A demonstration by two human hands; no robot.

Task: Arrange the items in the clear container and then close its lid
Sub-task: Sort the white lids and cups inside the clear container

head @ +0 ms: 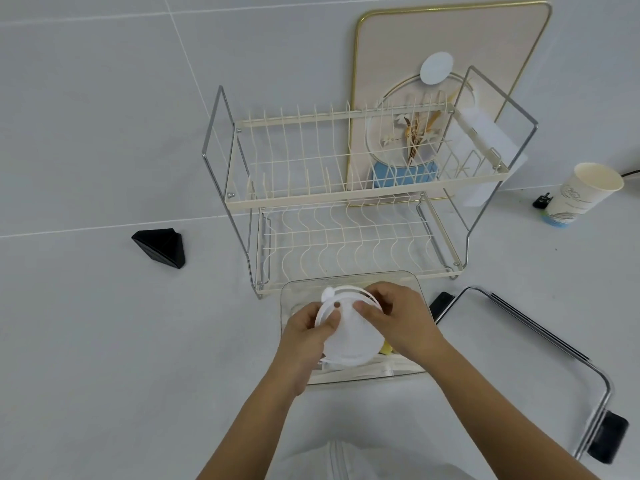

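1. Position: the white disc [348, 336] is held above the clear container [349, 282], which sits on the worktop [104, 323] just in front of the rack [346, 202]. The left hand [304, 334] pinches the disc's left edge, thumb on top. The right hand [398, 323] pinches its right edge, fingers curled over the rim.
2. Risk, slip: the disc is smooth and held only at its edges. A loosened grip would likely drop it onto the items below.
3. Risk, poor seating: a yellow item [385, 348] and pale flat pieces lie in the container under the disc. If the disc rests on them tilted, it may stand proud of the rim and block the lid from closing.
4. Risk, hidden contents: both hands and the disc cover most of the container, so free space inside cannot be judged.
5. Lid: whether the disc is itself the lid cannot be told.
6. Obstruction: the rack's lower tier stands just behind the container's far wall and limits reach from that side.
7. Surroundings: a metal frame [540, 341] lies right of the container. A paper cup [581, 194] stands right of the rack. A black wedge [161, 247] lies left of the rack. None touches the container.
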